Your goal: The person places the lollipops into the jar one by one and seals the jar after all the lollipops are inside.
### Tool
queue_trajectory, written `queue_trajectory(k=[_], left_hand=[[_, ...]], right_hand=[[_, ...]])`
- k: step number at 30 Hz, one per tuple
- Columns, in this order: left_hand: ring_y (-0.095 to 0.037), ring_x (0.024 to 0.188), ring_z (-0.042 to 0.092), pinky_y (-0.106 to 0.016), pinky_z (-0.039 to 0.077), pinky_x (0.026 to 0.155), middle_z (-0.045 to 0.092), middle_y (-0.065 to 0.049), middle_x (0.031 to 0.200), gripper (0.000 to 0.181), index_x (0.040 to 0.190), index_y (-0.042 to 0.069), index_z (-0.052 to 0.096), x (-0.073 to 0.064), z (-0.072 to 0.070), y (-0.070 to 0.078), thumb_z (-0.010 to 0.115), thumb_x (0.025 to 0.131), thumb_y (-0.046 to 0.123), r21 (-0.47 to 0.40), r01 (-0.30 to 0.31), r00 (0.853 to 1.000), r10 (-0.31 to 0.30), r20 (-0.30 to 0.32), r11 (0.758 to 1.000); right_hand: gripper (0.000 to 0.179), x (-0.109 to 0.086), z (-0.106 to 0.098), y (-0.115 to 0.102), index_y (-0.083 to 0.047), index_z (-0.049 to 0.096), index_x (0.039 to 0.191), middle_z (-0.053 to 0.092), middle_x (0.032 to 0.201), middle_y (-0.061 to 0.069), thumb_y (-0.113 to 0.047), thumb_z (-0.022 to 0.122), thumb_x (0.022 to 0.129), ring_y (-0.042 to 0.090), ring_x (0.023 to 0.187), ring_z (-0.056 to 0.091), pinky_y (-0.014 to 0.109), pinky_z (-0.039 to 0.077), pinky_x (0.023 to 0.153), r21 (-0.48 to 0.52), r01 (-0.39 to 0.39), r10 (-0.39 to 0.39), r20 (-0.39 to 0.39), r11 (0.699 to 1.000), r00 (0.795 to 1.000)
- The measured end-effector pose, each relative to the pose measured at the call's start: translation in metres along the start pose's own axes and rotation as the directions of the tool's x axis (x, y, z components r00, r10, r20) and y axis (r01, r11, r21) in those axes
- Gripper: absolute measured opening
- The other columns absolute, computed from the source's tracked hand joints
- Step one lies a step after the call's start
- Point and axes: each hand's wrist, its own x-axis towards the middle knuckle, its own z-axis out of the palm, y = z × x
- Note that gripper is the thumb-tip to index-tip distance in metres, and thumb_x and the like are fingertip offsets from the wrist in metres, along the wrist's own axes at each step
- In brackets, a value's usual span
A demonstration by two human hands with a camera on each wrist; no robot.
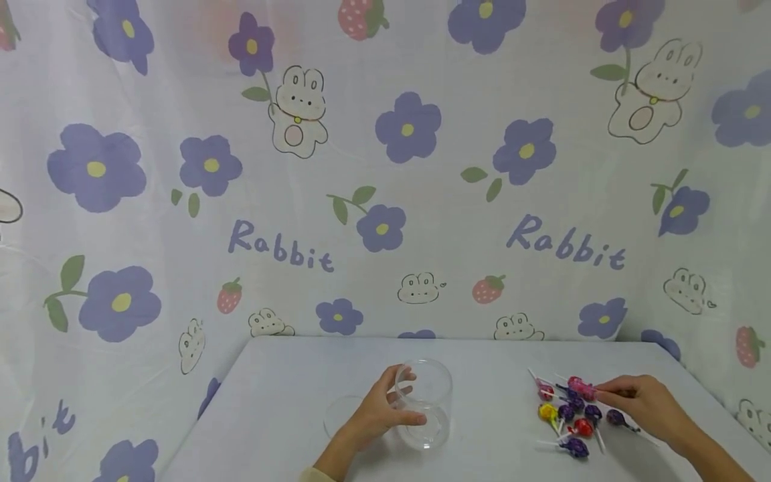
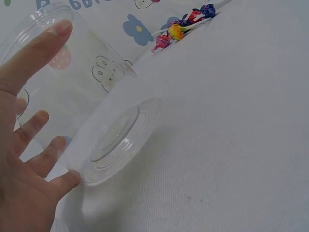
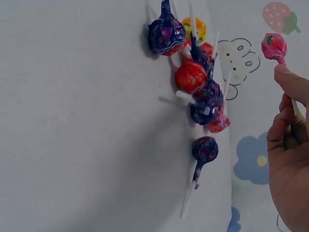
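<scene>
My left hand (image 1: pixel 381 410) is round the side of a clear plastic jar (image 1: pixel 435 402), thumb in front and fingers behind. In the left wrist view the jar (image 2: pixel 116 130) leans in the picture, its round base showing and nothing visible inside. A pink-wrapped lollipop (image 3: pixel 274 47) is pinched by its stick between thumb and fingers of my right hand (image 3: pixel 292 130). In the head view that hand is above the right edge of a pile of lollipops (image 1: pixel 566 412) in purple, red, yellow and pink wrappers, with white sticks.
A clear round lid (image 1: pixel 337 416) lies on the white table (image 1: pixel 488 388), left of the jar and partly behind my left wrist. Behind the table hangs a curtain (image 1: pixel 446 201) printed with flowers and rabbits.
</scene>
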Motion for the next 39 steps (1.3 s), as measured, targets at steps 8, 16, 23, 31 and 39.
queue_trajectory(k=[8, 16, 23, 31, 39], left_hand=[[-0.042, 0.142, 0.041, -0.058, 0.035, 0.115, 0.044, -0.016, 0.154, 0.086, 0.153, 0.020, 0.040, 0.002, -0.001, -0.002, 0.089, 0.083, 0.011, 0.003, 0.006, 1.000, -0.006, 0.001, 1.000], [-0.042, 0.142, 0.042, -0.059, 0.035, 0.115, 0.044, -0.016, 0.153, 0.088, 0.154, 0.018, 0.040, 0.002, 0.001, -0.001, 0.090, 0.082, 0.015, 0.017, 0.003, 1.000, -0.004, 0.008, 1.000], [-0.042, 0.142, 0.042, -0.058, 0.036, 0.114, 0.045, -0.015, 0.153, 0.090, 0.155, 0.015, 0.037, 0.000, -0.002, 0.002, 0.089, 0.082, 0.013, 0.030, 0.013, 1.000, -0.013, 0.013, 0.999], [-0.043, 0.142, 0.042, -0.061, 0.036, 0.113, 0.046, -0.014, 0.152, 0.088, 0.154, 0.018, 0.040, 0.002, 0.000, 0.006, 0.090, 0.081, 0.014, 0.047, 0.029, 1.000, -0.029, -0.004, 0.998], [-0.042, 0.142, 0.043, -0.061, 0.037, 0.112, 0.047, -0.014, 0.152, 0.089, 0.155, 0.020, 0.039, 0.002, 0.001, 0.004, 0.091, 0.082, 0.018, 0.066, 0.049, 0.999, -0.048, -0.013, 0.997]], right_hand=[[0.028, 0.016, 0.013, -0.033, 0.002, 0.077, 0.113, 0.071, 0.096, 0.008, -0.022, 0.072, 0.099, 0.025, 0.081, 0.061, 0.030, 0.054, 0.066, 0.046, 0.102, -0.102, -0.002, 0.994, 0.995], [0.019, 0.031, 0.025, -0.069, -0.001, 0.079, 0.107, 0.070, 0.094, 0.004, -0.017, 0.075, 0.096, 0.023, 0.080, 0.058, 0.028, 0.056, 0.066, 0.054, 0.207, -0.207, -0.012, 0.977, 0.978], [0.012, 0.047, 0.042, -0.109, -0.005, 0.079, 0.103, 0.069, 0.094, 0.004, -0.015, 0.075, 0.096, 0.022, 0.081, 0.060, 0.026, 0.057, 0.070, 0.132, 0.313, -0.317, 0.014, 0.940, 0.948], [0.009, 0.061, 0.068, -0.154, -0.006, 0.079, 0.101, 0.070, 0.093, 0.002, -0.012, 0.075, 0.096, 0.021, 0.078, 0.061, 0.027, 0.058, 0.070, 0.132, 0.392, -0.400, 0.045, 0.910, 0.915], [0.004, 0.068, 0.096, -0.184, -0.006, 0.079, 0.096, 0.069, 0.088, -0.001, -0.007, 0.077, 0.093, 0.019, 0.073, 0.057, 0.027, 0.055, 0.064, 0.110, 0.461, -0.472, 0.100, 0.880, 0.876]])
